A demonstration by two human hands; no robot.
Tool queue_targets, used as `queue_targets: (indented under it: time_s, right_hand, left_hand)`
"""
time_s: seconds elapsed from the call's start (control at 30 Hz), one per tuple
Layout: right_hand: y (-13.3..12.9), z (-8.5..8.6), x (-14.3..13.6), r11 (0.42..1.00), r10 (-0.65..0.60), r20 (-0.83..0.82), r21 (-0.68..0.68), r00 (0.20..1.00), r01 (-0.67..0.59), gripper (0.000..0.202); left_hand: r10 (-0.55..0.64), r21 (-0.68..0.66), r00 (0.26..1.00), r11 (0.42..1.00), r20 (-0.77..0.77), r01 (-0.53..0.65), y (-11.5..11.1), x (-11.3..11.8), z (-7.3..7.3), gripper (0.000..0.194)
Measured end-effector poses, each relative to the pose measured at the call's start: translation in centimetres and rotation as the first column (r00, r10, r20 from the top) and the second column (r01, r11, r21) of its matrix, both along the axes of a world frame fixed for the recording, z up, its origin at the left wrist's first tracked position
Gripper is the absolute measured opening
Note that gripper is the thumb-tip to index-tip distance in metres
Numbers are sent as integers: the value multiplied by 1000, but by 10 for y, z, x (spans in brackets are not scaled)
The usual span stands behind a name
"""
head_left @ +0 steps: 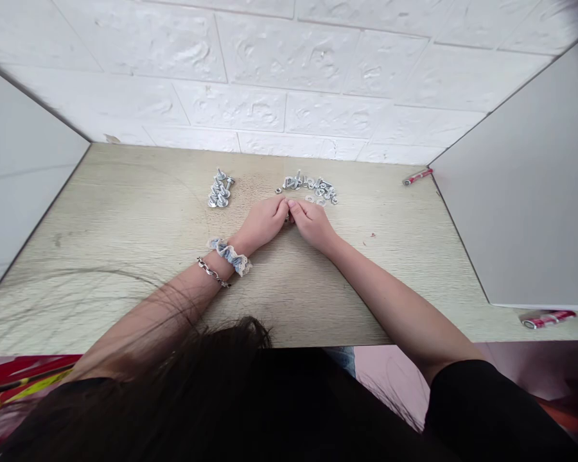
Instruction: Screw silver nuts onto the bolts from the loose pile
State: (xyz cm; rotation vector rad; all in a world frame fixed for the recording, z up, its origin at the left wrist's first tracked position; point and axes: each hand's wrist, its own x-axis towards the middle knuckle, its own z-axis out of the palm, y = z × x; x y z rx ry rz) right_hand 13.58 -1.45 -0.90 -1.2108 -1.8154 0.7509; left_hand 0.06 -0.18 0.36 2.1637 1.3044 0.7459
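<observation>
Nearest my camera, dark hair and black sleeves [486,404] crowded the lower view, and just past them the table [289,308] began at its front edge. On my right, by that edge and near the panel's lower corner, a red cylinder [549,319] lay nearly crosswise, grey end leftward. The forearms slanted inward over the tabletop, the left one wearing a chain [212,273] and a scrunchie [230,255].

Ahead, both hands were closed, thumbs meeting: the left hand [264,221] and the right hand [313,221] had their fingers curled about a metal piece [286,220] at the join. So little of it showed that I could not tell which way it pointed or how its long axis ran.

Just beyond the hands lay loose hardware [318,186], one bolt in it pointing up, with a nut [278,190] just left of it. Farther left, bolts [220,190] huddled, several with shanks raised, one leaning. I had a broad stretch of tabletop from there to the left panel [24,167], and another between the hardware and the right panel [530,186], where a second red cylinder [417,177] lay slantwise. The white wall [289,77] bounded the far edge.
</observation>
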Motion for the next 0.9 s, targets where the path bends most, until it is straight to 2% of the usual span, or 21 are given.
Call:
queue_targets:
  time_s: [0.9]
  right_hand:
    - [-1, 0, 0, 1000, -9, 42, 14, 999, 9, 34]
  left_hand:
    - [-5, 3, 999, 1000, -32, 5, 1, 0, -2, 29]
